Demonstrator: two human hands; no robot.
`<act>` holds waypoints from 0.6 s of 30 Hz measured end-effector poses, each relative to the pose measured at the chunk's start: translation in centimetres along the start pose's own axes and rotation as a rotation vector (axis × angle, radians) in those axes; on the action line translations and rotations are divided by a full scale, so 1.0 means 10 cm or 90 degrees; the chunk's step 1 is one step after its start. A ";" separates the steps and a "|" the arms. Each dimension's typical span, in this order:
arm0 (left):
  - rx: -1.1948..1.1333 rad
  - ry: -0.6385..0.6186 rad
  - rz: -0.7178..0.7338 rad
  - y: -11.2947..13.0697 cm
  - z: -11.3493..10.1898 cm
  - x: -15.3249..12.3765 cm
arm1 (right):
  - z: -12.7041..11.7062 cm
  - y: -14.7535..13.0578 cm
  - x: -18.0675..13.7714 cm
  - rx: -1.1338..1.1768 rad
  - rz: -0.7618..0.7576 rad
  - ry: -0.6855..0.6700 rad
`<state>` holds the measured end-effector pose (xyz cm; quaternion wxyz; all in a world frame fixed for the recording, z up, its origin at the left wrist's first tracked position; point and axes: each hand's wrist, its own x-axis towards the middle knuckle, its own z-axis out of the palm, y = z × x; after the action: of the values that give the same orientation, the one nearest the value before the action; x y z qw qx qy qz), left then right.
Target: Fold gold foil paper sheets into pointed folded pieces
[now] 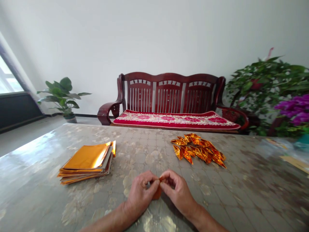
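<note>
Near the front of the table, my left hand (142,188) and my right hand (177,190) meet, thumbs and fingertips pinching one small piece of orange-gold foil paper (157,194). Most of that piece is covered by my fingers, so its exact folded shape is hard to make out. To the left lies a stack of gold foil paper sheets (85,157), a little uneven at its edges. Beyond my right hand sits a loose pile of folded gold foil pieces (199,149) with pointed ends.
The table (135,145) has a shiny, flower-patterned cover. Clear plastic (274,146) and a tan flat piece (295,163) lie at its right side. Behind it stand a dark red wooden bench (169,96), a potted plant (64,95) and purple flowers (294,109).
</note>
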<state>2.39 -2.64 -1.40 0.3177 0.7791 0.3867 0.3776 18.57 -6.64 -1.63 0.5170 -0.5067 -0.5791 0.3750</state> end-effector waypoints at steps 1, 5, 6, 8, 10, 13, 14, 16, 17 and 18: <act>0.006 -0.007 0.004 0.00 0.00 0.00 | -0.01 0.00 0.01 -0.002 0.001 0.002; 0.020 -0.036 0.007 0.00 0.01 -0.01 | -0.04 -0.01 0.04 -0.031 -0.006 0.012; 0.017 -0.038 -0.003 0.00 0.01 -0.01 | -0.05 -0.01 0.05 -0.031 -0.003 0.012; 0.005 -0.033 -0.029 0.00 0.01 0.00 | -0.06 0.00 0.06 -0.018 0.009 0.019; -0.014 -0.021 -0.049 0.00 -0.01 0.02 | -0.08 0.01 0.09 0.009 0.022 0.043; -0.109 -0.032 -0.087 0.00 -0.05 0.04 | -0.12 0.02 0.13 0.065 0.041 0.109; -0.154 -0.040 -0.098 -0.01 -0.06 0.04 | -0.13 0.03 0.15 0.083 0.049 0.129; -0.229 -0.040 -0.117 -0.04 -0.06 0.05 | -0.14 0.04 0.18 0.112 0.066 0.158; -0.257 -0.036 -0.126 -0.07 -0.05 0.04 | -0.15 0.04 0.18 0.122 0.073 0.167; -0.277 -0.033 -0.131 -0.09 -0.05 0.03 | -0.15 0.05 0.19 0.130 0.080 0.172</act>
<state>1.79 -1.79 -1.78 0.5246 0.6582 0.3654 0.3975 20.19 -4.86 -1.40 0.6146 -0.5327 -0.4303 0.3917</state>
